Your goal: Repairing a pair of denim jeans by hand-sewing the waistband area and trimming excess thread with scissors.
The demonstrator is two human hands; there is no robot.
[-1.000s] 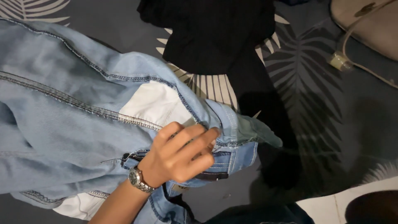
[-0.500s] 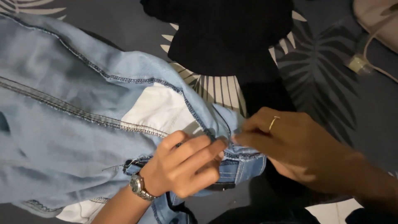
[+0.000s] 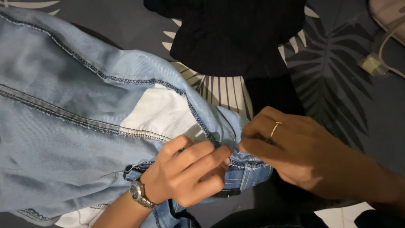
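Both hands pinch the waistband edge of pale blue jeans turned inside out.

The jeans (image 3: 63,126) are light-wash denim with darker stitched seams and a white pocket lining (image 3: 162,114) showing; they spread across the left of the view over a grey leaf-patterned cloth (image 3: 337,71). The left hand (image 3: 185,175), with a wristwatch (image 3: 138,194), is curled around the bunched waistband. The right hand (image 3: 291,152), wearing a ring (image 3: 276,128), grips the same edge between thumb and fingertips. A black garment (image 3: 232,38) lies just beyond.
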